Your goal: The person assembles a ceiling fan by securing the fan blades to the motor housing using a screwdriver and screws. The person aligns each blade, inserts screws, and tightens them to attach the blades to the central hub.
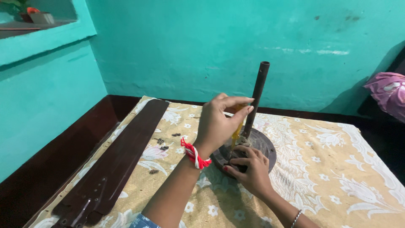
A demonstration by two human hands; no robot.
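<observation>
A dark round fan motor lies on a floral cloth, with a dark metal rod standing up from its middle. My left hand, a red and white thread at its wrist, grips the top of a yellow-handled screwdriver that points down at the motor's near side. My right hand rests on the motor's near edge, its fingertips pressed beside the screwdriver's tip. The tip itself is hidden behind my fingers.
Long dark brown fan blades lie stacked along the cloth's left side. Several small dark screws are scattered between blades and motor. Teal walls close in behind and on the left, with a shelf at top left. A pink cloth sits at the right edge.
</observation>
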